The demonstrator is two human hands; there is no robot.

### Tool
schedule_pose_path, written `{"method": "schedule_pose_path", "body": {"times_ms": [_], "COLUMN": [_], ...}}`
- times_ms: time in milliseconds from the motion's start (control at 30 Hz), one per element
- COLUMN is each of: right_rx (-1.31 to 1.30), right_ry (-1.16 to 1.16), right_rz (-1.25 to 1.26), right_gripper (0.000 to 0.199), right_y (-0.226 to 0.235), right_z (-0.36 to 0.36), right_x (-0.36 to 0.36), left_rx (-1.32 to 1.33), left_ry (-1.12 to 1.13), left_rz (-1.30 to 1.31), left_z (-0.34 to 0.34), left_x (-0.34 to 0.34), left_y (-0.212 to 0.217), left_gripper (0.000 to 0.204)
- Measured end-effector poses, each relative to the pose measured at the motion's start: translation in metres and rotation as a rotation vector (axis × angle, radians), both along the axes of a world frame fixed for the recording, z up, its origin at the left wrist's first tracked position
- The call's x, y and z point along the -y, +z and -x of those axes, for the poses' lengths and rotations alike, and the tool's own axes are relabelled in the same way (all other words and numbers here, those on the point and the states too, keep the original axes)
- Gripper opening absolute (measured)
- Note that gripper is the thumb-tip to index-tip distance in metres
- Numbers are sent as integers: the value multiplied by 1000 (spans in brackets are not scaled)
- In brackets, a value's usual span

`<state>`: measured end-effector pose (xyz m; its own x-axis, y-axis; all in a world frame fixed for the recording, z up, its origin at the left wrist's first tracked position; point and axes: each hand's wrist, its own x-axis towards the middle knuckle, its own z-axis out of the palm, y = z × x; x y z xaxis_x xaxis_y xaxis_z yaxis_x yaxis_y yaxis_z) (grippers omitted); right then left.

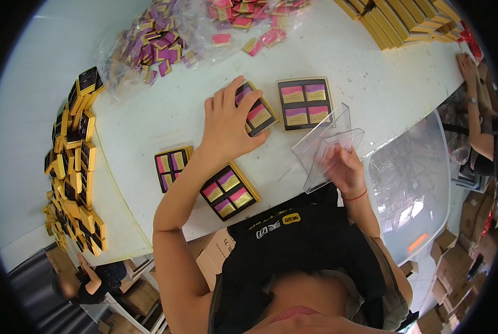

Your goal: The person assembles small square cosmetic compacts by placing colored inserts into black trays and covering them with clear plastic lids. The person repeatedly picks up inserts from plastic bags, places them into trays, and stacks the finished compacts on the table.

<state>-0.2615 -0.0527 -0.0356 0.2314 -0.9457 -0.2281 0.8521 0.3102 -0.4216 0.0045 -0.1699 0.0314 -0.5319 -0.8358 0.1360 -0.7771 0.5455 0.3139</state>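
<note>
My left hand (226, 125) curls over a black-and-gold gift box (258, 118) with pink-gold and purple-gold packets in it, thumb at its near edge and fingers across its far side. In my right hand (346, 170) are clear plastic lids (330, 119), at least two, tilted at angles to each other. Right of the held box lies a second filled box (304, 104). Nearer to me rest two more boxes of packets: one box (229, 192) in full sight, the other box (171, 167) partly behind my left forearm.
Stacked gold-edged black boxes (76, 172) line the table's left side. Bags of purple packets (160, 47) and pink packets (240, 16) lie at the far side. Gold boxes (399, 22) are piled far right. A clear bin (408, 183) of plastic lids stands right. Other people (480, 111) sit nearby.
</note>
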Motion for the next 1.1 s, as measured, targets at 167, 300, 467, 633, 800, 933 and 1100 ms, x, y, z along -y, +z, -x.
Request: {"method": "schedule_pose_path", "body": {"times_ms": [167,300,467,633,800,933,1100], "right_rx": [-11,16,13,-23,87,201,-205], "right_ry": [9,40,15,-4,207,500,660], "right_rz": [21,48,-13,25,35,36,216], "right_gripper": [29,34,36,25,22,28,40], "right_y": [4,-1,0,1,12,35,64], "right_z": [-3,0,0,-6,-22,-61,-90], "right_x": [4,4,2,4,10,13,15], "left_rx": [110,98,69,-75,-676,-881,-515], "left_ry": [-80,-135,-231,-218,-353,-355,-179], "left_rz": [-105,-164,-95,62,-463,-522,-505], "left_z": [3,6,6,-1,-12,-20,-89], "left_x": [12,23,22,24,-18,-74,-106], "left_y": [17,13,2,-12,34,38,72], "left_gripper": [76,73,82,97,115,125,116]}}
